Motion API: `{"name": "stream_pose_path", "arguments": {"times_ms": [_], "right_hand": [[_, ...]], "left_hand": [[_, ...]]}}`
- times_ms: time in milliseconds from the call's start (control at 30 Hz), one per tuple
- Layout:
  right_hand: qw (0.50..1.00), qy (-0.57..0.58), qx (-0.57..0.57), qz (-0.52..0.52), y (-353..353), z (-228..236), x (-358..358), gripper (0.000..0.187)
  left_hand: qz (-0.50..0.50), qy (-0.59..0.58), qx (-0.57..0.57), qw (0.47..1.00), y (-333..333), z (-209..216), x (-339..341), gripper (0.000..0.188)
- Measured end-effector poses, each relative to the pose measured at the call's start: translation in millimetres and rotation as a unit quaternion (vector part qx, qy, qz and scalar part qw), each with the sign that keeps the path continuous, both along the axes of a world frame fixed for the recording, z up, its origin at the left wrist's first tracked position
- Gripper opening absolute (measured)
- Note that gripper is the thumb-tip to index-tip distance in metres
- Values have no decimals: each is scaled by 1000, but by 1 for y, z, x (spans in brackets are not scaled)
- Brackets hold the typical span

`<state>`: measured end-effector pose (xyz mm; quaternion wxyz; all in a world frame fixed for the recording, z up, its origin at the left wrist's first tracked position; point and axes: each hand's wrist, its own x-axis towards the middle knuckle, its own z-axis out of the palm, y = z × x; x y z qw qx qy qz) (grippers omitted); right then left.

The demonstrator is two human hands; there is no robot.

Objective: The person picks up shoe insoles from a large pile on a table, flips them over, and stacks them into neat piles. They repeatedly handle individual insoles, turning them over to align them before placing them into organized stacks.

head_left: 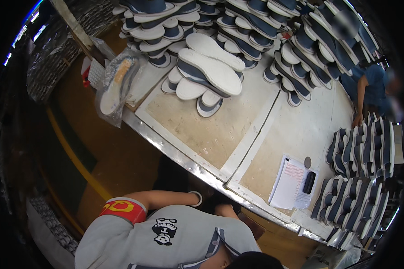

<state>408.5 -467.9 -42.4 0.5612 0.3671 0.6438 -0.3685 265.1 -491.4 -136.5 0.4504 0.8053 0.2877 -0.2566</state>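
- Head view: the table (pixel 202 143) has a scuffed, tan-and-pale top with a dark seam and a shiny metal edge (pixel 179 163).
- Tall stacks of soles (pixel 159 22) stand along its far side; a clear, crinkled plastic bag (pixel 117 87) hangs near its left corner.
- White paper sheets (pixel 287 184) lie flat, a black oblong object (pixel 308 183) on them.
- The small pile of soles (pixel 211 74) is crisscrossed: long, rounded white pieces with textured faces, dark blue bands along their sides.
- The pile lies on the table, beyond the metal edge, well apart from both hands.
- Past a white bracelet (pixel 196 198), the left hand is lost in shadow; the right hand (pixel 226 210) shows only partly. Whether their fingers are spread, curled or holding anything cannot be told.
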Motion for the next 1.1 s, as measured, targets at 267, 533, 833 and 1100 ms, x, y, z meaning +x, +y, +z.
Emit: {"name": "stream_pose_path", "arguments": {"times_ms": [267, 533, 833, 1100], "right_hand": [[984, -74, -141, -85, 1, -84, 24, 38], [958, 98, 16, -270, -26, 22, 55, 41], [504, 289, 450, -678, -152, 25, 159, 22], [548, 5, 671, -499, -222, -43, 224, 63]], "left_hand": [[13, -44, 50, 998, -27, -84, -2, 37], [-124, 52, -19, 991, -15, -88, -8, 46], [-88, 51, -75, 992, -9, -75, 6, 56], [9, 39, -55, 998, -8, -43, 9, 57]]}}
